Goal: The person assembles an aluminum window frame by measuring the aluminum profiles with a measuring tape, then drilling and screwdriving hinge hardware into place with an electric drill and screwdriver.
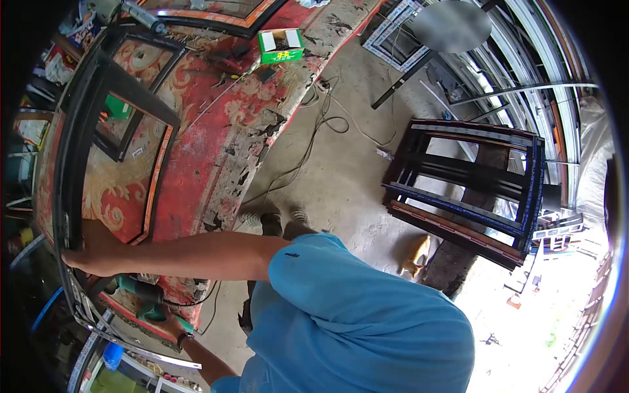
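Note:
My left hand (pixel 171 324), with a dark band on its wrist, is closed round the handle of a green power drill (pixel 141 288). The drill points toward the near end of a black window frame (pixel 78 124); its tip is hidden. My right hand (pixel 98 252) reaches across and grips the long edge bar of that frame, its fingers partly hidden. The frame lies tilted over a worn red patterned carpet (pixel 190 150) covering the workbench, with an orange strip along an inner edge.
An open green-and-white box (pixel 280 46) of small dark pieces sits on the bench. A cable (pixel 304 147) winds over the floor. Stacked dark frames (pixel 465 190) stand at right, near an orange-and-white animal (pixel 417 254). Long metal profiles (pixel 524 65) line the back right.

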Available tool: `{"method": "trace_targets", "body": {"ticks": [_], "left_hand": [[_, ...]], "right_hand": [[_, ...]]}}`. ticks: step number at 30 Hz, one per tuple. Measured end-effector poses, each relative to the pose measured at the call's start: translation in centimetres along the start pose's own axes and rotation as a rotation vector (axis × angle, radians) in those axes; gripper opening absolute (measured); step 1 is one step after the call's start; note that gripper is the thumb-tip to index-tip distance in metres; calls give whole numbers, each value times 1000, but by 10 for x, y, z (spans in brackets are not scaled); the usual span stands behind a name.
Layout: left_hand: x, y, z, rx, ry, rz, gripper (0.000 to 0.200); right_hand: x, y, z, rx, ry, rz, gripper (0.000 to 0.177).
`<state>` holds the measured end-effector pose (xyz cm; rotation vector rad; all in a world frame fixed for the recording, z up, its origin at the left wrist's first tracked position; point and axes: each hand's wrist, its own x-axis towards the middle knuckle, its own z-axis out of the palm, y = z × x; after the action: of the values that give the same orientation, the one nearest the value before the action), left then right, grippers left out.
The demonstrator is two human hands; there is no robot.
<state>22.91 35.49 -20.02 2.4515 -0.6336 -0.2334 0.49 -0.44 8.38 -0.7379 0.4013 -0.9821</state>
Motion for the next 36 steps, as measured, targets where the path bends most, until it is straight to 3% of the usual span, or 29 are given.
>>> {"method": "trace_targets", "body": {"ticks": [3,6,7,10,11,15,17,19,20,21,22,23,24,25,26,28,31,32,33,34,35,36], "left_hand": [[13,-19,0,-108,-87,122,109],[19,-28,-1,-19,-94,66,114],[10,-18,1,112,-1,-3,117],[-9,16,-2,114,-29,-30,119],[3,-2,2,57,-30,69,118],[20,-22,-34,285,10,-59,95],[16,42,-81,167,348,135,74],[-1,172,-137,-85,511,390,57],[-42,309,-149,-570,488,153,53],[-58,356,-172,-361,428,498,49],[-49,370,-199,-200,325,731,47],[-63,408,-202,-255,93,691,45],[-60,424,-197,-34,111,916,42],[-55,443,-187,204,122,1126,43],[-60,455,-173,226,48,1077,40],[-61,468,-140,260,-76,868,33],[-50,460,-126,346,34,885,33],[-48,460,-118,357,34,925,34],[-55,463,-111,409,78,846,33],[-44,458,-107,284,-15,920,33],[-46,461,-100,450,111,983,34],[-43,454,-97,347,54,889,33]], "right_hand": [[-18,-6,-14,-87,-13,5,20],[-31,10,-25,-67,-37,-28,19],[-38,8,-28,-70,-24,-35,19],[-49,8,-34,-102,-16,-84,20],[-49,15,-35,-104,-11,-121,20],[-45,31,-34,-134,-19,-124,24],[-39,22,-34,-133,-57,-145,27],[-39,12,-31,-96,-112,-22,31],[-38,7,-30,-68,-140,102,34],[-40,-9,-29,-176,-144,239,38],[-24,26,-23,-293,-89,6,42],[-19,39,-23,-81,-185,131,40],[-14,51,-24,116,-256,274,38],[-13,38,-14,232,-128,299,31],[-20,16,-6,103,-53,293,27],[-17,18,-12,69,-135,272,23],[-15,18,-11,247,-199,281,18],[-13,25,-9,323,-164,339,16],[-8,40,-13,464,-226,499,4],[-1,42,-21,422,-207,494,9],[-1,40,-22,331,-181,468,15],[1,44,-26,223,-160,445,21]]}}
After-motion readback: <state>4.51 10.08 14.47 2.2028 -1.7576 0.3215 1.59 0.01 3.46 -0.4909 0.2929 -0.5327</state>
